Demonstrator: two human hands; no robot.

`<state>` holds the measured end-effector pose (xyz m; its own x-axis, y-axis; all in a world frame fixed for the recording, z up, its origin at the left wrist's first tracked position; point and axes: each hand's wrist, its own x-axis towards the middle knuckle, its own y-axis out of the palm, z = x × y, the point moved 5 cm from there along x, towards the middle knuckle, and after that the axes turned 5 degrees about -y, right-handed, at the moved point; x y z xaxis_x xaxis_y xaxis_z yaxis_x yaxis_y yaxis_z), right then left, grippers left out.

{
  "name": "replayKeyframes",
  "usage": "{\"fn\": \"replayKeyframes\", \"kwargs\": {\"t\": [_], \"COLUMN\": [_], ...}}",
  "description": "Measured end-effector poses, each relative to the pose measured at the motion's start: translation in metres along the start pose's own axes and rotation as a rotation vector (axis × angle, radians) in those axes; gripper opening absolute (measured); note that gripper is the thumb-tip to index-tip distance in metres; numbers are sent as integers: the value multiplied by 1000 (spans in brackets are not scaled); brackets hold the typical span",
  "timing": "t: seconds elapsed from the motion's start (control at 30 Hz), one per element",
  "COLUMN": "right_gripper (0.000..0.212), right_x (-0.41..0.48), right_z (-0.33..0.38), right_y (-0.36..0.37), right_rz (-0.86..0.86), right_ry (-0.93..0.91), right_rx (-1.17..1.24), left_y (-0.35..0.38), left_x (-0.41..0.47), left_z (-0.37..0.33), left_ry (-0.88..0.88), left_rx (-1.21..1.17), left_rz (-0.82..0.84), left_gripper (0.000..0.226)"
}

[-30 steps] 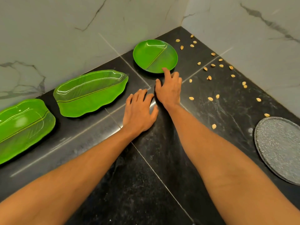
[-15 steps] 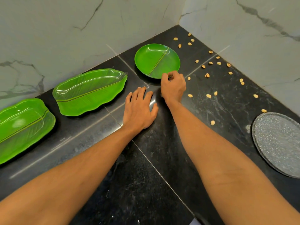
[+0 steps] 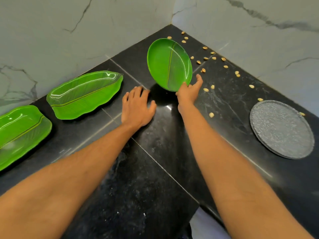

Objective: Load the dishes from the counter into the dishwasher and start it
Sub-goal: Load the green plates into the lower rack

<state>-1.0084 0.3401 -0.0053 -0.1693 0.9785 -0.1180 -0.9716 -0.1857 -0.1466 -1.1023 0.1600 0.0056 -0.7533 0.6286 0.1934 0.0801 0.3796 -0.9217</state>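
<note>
Far left, a leaf dish lies cut off by the frame edge, with a second leaf dish just right of it, both flat on the black counter. The left hand rests palm down on the counter, fingers loose, holding nothing. Next, near the far corner, the round plate is tipped up steeply, face toward us, and the right hand pinches its lower rim. Shells lie scattered around there, and a grey plate sits flat at right.

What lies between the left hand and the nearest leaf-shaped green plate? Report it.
Nothing visible: only bare black counter separates the left hand from the leaf-shaped plate. The right hand holds the round green plate tilted up, on the other side.
</note>
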Motion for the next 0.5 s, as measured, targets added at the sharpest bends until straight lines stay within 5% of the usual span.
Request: {"fn": "replayKeyframes", "kwargs": {"t": [0.23,0.5], "right_gripper": [58,47], "right_x": [-108,-201], "right_z": [-23,-72], "right_y": [-156,-347], "right_rz": [-53,-143], "right_ry": [-137,-121], "right_rx": [9,3], "left_y": [-11,-23], "left_x": [-15,-170], "left_z": [0,-57], "left_ry": [76,167], "left_rx": [-117,-347], "left_rz": [20,67], "left_gripper": [44,25]}}
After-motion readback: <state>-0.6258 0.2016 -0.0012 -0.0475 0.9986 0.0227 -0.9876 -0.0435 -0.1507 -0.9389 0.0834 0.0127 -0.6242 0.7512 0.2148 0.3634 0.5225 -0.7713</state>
